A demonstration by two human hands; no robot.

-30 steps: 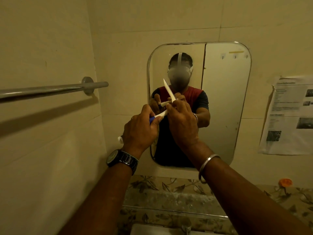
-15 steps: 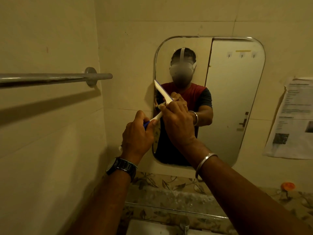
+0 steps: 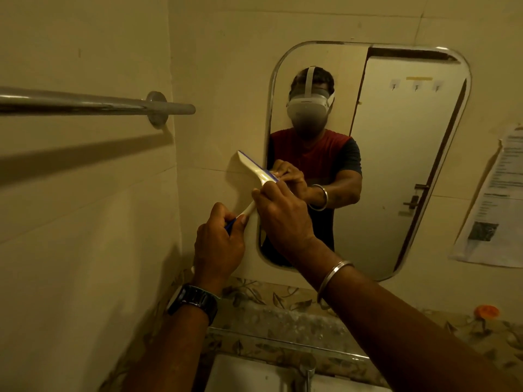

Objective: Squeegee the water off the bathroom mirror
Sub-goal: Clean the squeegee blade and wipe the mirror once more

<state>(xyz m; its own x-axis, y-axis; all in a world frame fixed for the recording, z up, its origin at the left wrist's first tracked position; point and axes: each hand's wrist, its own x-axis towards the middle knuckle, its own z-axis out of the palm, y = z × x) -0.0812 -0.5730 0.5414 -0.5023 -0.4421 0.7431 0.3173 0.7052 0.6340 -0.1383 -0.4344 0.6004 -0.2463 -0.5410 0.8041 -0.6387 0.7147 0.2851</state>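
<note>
The squeegee (image 3: 256, 172) is slanted up-left at the mirror (image 3: 396, 165) edge, its handle gripped by the left hand (image 3: 218, 244), its blade pinched by the right hand (image 3: 283, 219).

The squeegee (image 3: 254, 170) straddles the mirror (image 3: 396, 165) at its left edge, towel rail (image 3: 85, 104) leftward, paper sheet (image 3: 492, 199) rightward.

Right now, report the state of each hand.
Left hand: closed around the squeegee handle.
Right hand: fingers curled on the squeegee near its blade.
</note>
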